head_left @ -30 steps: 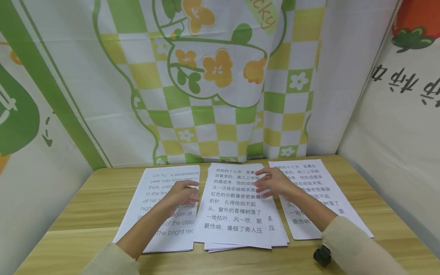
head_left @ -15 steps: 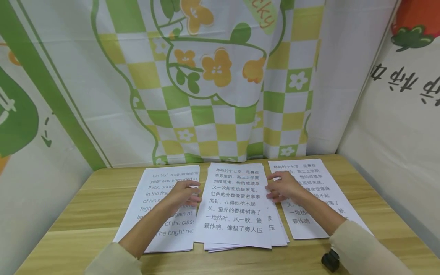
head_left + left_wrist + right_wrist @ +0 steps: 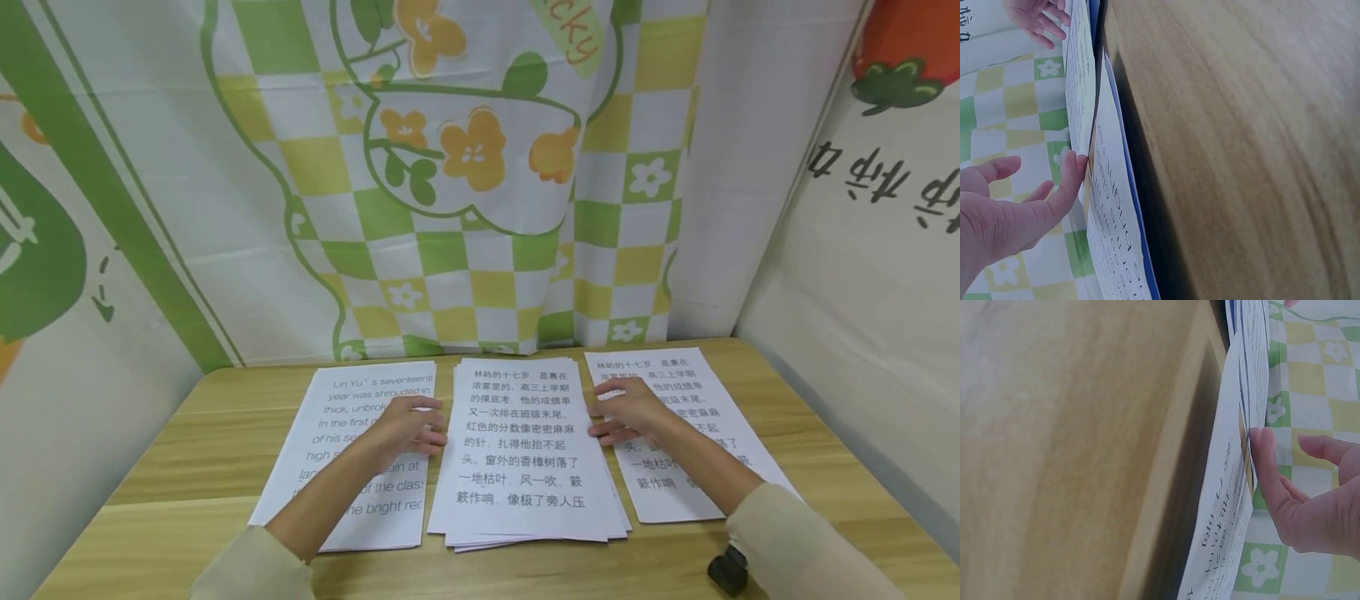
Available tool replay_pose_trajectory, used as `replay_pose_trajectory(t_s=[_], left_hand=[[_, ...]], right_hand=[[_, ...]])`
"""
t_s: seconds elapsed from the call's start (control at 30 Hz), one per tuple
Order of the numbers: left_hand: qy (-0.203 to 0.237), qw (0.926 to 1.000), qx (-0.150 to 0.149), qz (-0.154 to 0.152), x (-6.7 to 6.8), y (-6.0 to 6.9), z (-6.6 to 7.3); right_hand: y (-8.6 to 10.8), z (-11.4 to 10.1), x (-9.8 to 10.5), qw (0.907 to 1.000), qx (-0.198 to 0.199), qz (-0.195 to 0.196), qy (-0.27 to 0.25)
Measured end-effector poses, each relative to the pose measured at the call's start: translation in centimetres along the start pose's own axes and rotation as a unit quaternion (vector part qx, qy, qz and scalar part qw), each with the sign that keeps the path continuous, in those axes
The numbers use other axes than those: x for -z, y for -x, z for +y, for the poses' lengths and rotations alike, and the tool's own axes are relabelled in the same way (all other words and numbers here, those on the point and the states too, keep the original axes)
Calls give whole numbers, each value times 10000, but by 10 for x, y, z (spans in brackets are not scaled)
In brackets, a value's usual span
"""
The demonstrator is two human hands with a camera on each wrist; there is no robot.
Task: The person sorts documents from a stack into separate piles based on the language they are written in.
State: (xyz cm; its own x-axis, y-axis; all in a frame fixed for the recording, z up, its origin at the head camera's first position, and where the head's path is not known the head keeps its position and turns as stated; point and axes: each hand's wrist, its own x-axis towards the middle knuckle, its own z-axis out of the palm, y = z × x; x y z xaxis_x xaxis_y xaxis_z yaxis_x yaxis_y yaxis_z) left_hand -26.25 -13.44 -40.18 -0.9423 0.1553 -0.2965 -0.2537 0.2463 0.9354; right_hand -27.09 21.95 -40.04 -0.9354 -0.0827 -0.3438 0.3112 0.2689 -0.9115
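In the head view a middle stack of printed sheets (image 3: 521, 450) lies between the hands, its top sheet slightly askew over those below. The left hand (image 3: 408, 429) is at its left edge, fingers relaxed; in the left wrist view the fingertips of this hand (image 3: 1022, 206) touch the sheet edge. Beside the right edge is the right hand (image 3: 630, 412), fingers loosely bent; in the right wrist view that hand (image 3: 1310, 500) has its fingertips at the stack's edge. Neither hand grips a sheet.
An English-text stack (image 3: 367, 517) lies at the left, partly under the left forearm. A Chinese-text stack (image 3: 667, 492) lies at the right, under the right forearm. Both rest on the wooden table (image 3: 172, 467). A patterned curtain (image 3: 487, 283) hangs behind.
The right hand has moved right, off the middle stack's top sheet to its right edge. The left hand has shifted slightly right. The top middle sheet has slid a little right.
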Motion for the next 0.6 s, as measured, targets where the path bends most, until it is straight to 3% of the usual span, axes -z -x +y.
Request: replay_pose_trajectory(t_s=[0.23, 0.6], left_hand=[[211, 9996, 167, 65, -1, -1, 0], [169, 9996, 220, -21, 0, 1, 0]], right_hand=[[-2, 3, 3, 9998, -47, -39, -188], [-4, 6, 4, 9991, -84, -6, -424]])
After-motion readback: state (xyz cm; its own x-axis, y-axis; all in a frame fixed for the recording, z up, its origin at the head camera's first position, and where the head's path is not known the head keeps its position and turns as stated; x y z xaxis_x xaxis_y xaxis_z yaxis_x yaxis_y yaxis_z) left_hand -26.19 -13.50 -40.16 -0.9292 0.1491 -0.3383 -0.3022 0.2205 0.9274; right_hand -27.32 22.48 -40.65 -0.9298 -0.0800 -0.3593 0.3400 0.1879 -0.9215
